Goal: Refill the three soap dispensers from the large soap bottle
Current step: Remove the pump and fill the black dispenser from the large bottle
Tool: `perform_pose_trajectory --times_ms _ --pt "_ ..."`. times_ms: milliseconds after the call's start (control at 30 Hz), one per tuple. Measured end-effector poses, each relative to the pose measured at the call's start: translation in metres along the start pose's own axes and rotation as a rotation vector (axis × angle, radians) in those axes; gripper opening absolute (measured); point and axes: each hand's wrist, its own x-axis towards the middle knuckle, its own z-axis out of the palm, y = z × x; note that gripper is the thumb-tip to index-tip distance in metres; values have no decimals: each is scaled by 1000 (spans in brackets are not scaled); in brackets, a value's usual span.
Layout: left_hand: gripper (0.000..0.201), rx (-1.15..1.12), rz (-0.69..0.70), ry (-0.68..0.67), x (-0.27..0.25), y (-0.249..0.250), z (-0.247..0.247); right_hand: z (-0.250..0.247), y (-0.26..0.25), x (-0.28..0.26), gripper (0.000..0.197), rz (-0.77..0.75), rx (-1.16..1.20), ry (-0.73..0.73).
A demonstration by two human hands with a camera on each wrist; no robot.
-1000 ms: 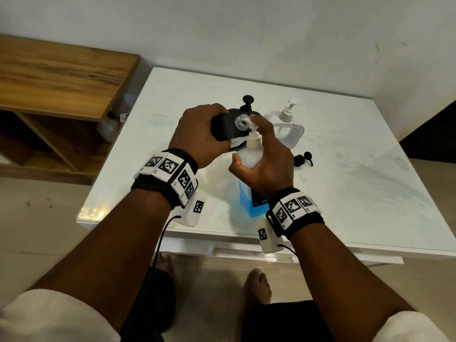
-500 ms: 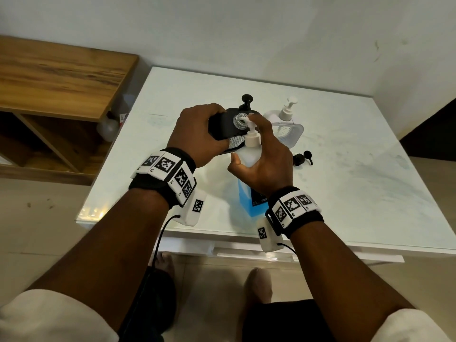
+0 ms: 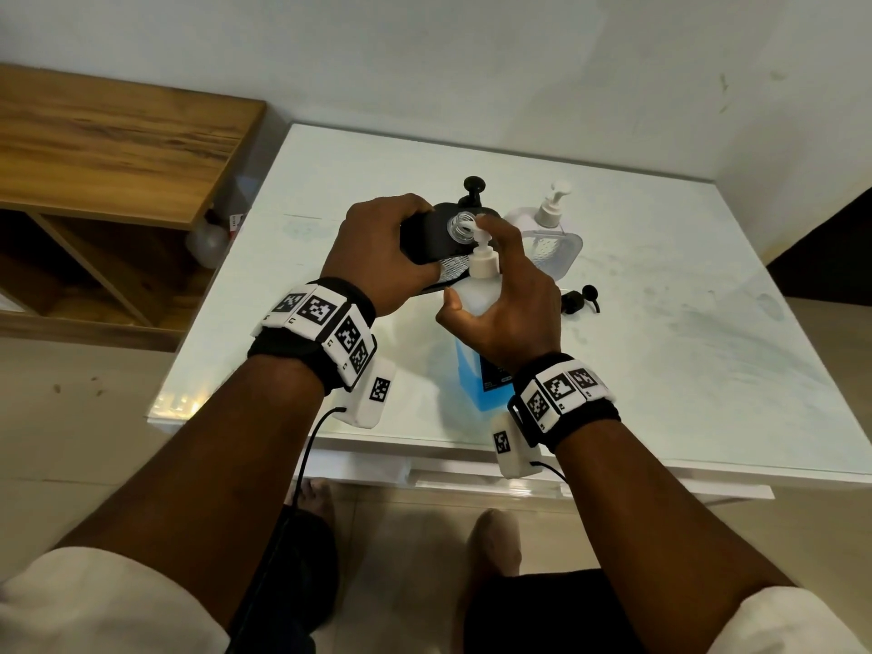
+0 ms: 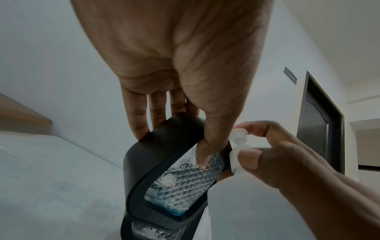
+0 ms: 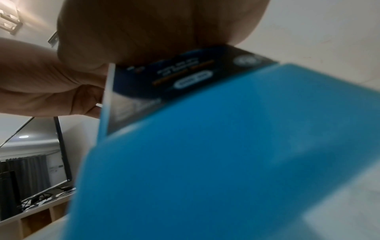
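My left hand (image 3: 377, 250) grips a black dispenser (image 3: 434, 238) with a clear textured window (image 4: 185, 183), tilted, its open threaded neck (image 3: 461, 228) facing the large bottle's pump. A little blue soap lies low in the window. My right hand (image 3: 502, 304) holds the large soap bottle (image 3: 472, 375), which has blue liquid and a dark label (image 5: 185, 76). That hand's forefinger rests on the white pump head (image 4: 239, 134), whose nozzle is at the neck. A clear dispenser (image 3: 549, 238) with a white pump stands behind on the white table (image 3: 684, 346).
A black pump (image 3: 473, 188) rises just behind the black dispenser. Another loose black pump (image 3: 580, 299) lies on the table right of my right hand. A wooden shelf unit (image 3: 108, 148) stands to the left of the table, and a wall runs behind it.
Both hands have stayed in almost the same place. The right forefinger stays on the pump head at the dispenser's neck; the left hand has shifted very slightly.
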Motion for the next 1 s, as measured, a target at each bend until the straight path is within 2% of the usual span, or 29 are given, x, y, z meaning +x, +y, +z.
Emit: perform_pose_trajectory --times_ms 133,233,367,633,867,1000 --pt "46 3 2 1 0 2 0 -1 0 0 79 -3 14 4" --pt "48 0 3 4 0 1 0 1 -2 2 73 12 3 18" --pt "41 11 -10 8 1 -2 1 3 0 4 64 16 -34 12" --pt "49 13 9 -2 0 4 -1 1 1 0 78 4 -12 25" --pt "44 12 -6 -3 0 1 0 3 -1 3 64 8 -30 18" --pt "44 12 -4 -3 -1 2 -1 2 0 2 67 23 -30 25"
